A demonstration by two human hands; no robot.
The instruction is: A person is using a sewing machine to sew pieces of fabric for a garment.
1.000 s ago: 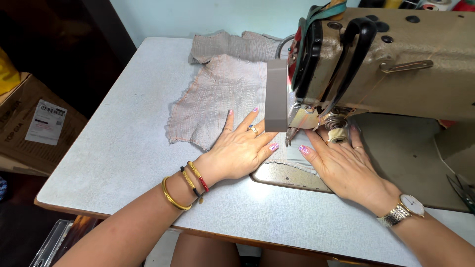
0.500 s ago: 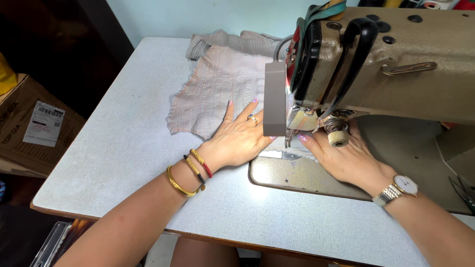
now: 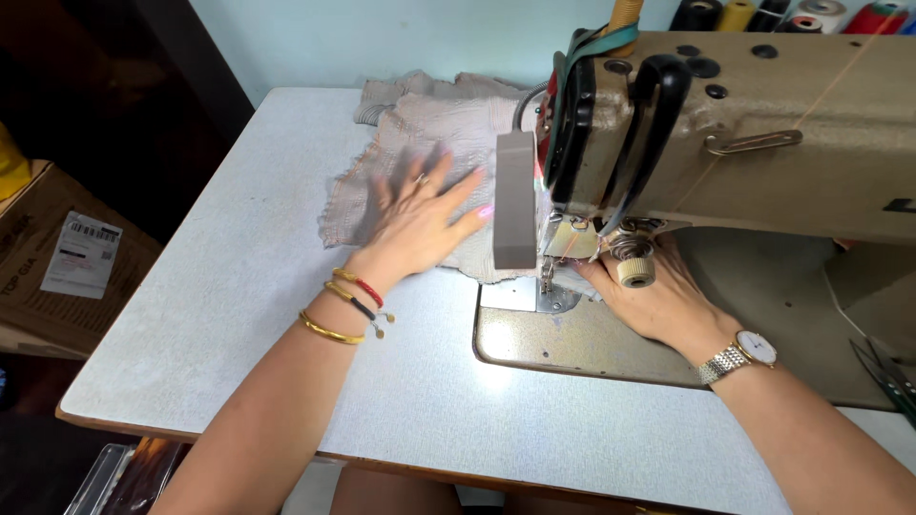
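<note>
Here the left hand [image 3: 420, 224] lies flat and spread, palm down, on a pale beige piece of fabric [image 3: 420, 143] that stretches from the back of the grey table [image 3: 229, 286] toward the needle [image 3: 546, 275]; its outline is blurred, so how firmly it presses cannot be told. The right hand [image 3: 658, 296] rests on the machine bed just beside the presser foot, partly under the head of the tan sewing machine [image 3: 763, 133]; its fingertips are hidden, so whether they pinch the cloth edge or merely lie on it cannot be told. The fabric's near edge sits at the needle plate [image 3: 534, 298], the rest bunched loosely behind. The likely trouble is closeness; the right fingers lie very near the needle, and a slip could bring them under it. A second risk is uneven feeding; the loose folds at the back could drag and pull the seam crooked.
</note>
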